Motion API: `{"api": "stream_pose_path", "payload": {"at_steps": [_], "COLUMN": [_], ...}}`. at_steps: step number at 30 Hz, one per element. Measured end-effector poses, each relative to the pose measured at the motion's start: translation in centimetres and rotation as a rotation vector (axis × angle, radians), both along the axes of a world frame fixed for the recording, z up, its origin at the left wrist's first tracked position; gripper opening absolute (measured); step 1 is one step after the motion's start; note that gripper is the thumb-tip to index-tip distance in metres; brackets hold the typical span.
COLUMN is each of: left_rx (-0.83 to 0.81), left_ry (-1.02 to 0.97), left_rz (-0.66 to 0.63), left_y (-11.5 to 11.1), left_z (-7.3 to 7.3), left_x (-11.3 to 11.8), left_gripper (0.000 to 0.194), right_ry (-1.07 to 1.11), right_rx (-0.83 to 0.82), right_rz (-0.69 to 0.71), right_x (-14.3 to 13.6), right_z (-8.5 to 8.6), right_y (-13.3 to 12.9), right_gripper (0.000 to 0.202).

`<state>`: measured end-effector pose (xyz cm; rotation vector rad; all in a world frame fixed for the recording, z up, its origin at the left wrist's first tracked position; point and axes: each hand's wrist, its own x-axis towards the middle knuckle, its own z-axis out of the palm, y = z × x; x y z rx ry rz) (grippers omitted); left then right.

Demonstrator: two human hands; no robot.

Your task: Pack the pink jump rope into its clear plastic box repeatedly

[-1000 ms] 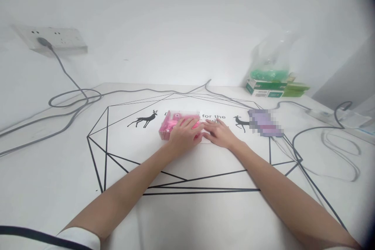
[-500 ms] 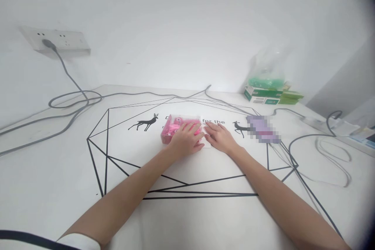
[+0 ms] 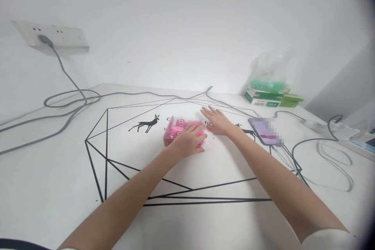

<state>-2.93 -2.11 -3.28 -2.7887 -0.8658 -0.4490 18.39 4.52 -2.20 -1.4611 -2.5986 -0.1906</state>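
A small see-through plastic box (image 3: 168, 136) lies on the white tabletop, holding bright pink things (image 3: 179, 124) with white-and-black eye shapes. My left hand (image 3: 189, 140) rests over the right part of this box, its fingers spread and lying across it. That hand hides the box's near right part. Beyond the box's right end, my right hand (image 3: 217, 120) is held over the table with fingers stretched apart and nothing in them. A faint clear edge shows by my left fingertips; what it belongs to is hard to make out.
A phone (image 3: 266, 131) with a blurred screen lies right of my right arm. Green-and-white boxes (image 3: 263, 97) with a plastic bag (image 3: 268, 74) stand against the wall. Grey cables (image 3: 140, 93) cross the back and both sides. A wall socket (image 3: 67, 37) is at left.
My right hand has moved away from the box's right end, up and to the right, with fingers spreading. My left hand stays on the box. The whole view has shifted slightly.
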Motion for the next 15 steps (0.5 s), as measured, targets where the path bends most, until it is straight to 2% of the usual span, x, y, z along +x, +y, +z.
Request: {"api": "stream_pose_path", "payload": {"at_steps": [5,10,13,15], "left_rx": [-0.008,0.011,0.030,0.037], "left_ry": [-0.009,-0.011,-0.019,-0.032], "left_rz": [0.010,0.013,0.018,0.020], "left_y": [0.0,0.1,0.1,0.0], "left_z": [0.0,-0.3,-0.5,-0.5], "left_x": [0.0,0.1,0.1,0.1], "left_gripper": [0.036,0.039,0.043,0.047], "right_ry": [-0.007,0.036,0.051,0.078], "right_rx": [-0.032,0.114,0.234,0.254], "right_rz": [0.037,-0.003,-0.074,-0.112], "right_x": [0.3,0.1,-0.3,-0.5], "right_z": [-0.5,-1.6,-2.3,-2.8], "right_y": [0.3,-1.7,-3.2,-4.2], "right_gripper": [0.061,0.051,0.044,0.040]}}
